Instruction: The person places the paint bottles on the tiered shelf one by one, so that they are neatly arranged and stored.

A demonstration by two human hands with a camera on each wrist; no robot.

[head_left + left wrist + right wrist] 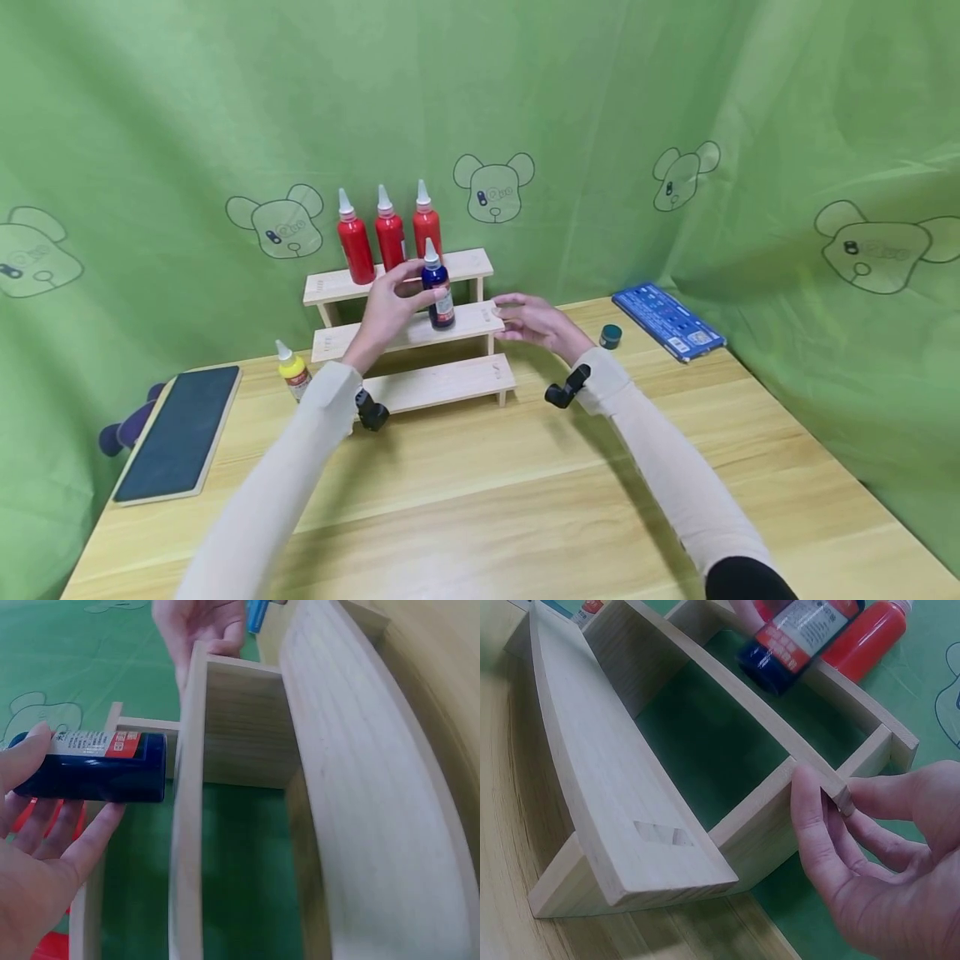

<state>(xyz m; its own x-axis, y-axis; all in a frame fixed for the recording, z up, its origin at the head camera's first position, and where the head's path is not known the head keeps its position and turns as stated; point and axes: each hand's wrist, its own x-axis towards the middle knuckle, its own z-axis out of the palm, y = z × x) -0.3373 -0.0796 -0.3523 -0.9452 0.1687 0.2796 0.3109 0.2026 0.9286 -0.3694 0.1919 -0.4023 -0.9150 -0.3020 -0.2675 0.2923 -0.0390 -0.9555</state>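
My left hand (390, 310) holds a dark blue squeeze bottle (442, 310) with a pointed white nozzle, thumb on one side and fingers on the other. The bottle stands upright, its base close over the middle step of a three-step wooden display stand (435, 385). In the left wrist view, the bottle's base (154, 769) is right beside that step's board. My right hand (542, 323) pinches the right end of the middle step; the right wrist view shows thumb and fingers around the board's corner (840, 796). Three red squeeze bottles (356, 250) stand on the top step.
A yellow squeeze bottle (293, 371) stands left of the stand, partly behind my left forearm. Farther left lies a dark board (180, 433) with a purple object (135, 425) beside it. On the right are a small dark green jar (611, 337) and a blue flat pack (667, 321). Green curtains surround the table.
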